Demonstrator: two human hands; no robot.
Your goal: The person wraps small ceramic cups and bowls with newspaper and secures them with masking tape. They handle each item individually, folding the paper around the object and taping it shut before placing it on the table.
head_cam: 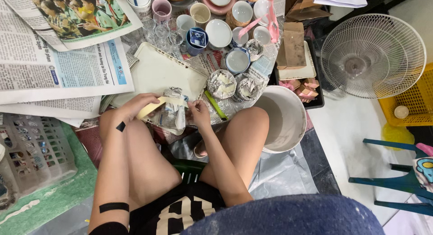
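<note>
Left hand (137, 106) fingers gripping a masking tape roll (151, 108), right hand (198, 113) fingers pinching newspaper-wrapped bundle (173, 112), white bucket (295, 126) at three o'clock, cups (218, 33) at twelve.

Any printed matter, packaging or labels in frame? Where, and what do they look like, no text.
Open newspaper sheets: upper left, overlapping, white with a colour crowd photo and blue patches.
Newspaper-wrapped bundle: centre, between left hand and right hand, crumpled grey-white.
Two wrapped bundles: beside the white tray, round, crumpled.
Brown cardboard boxes: upper right, plain, flat.
No screens or signs.
</note>
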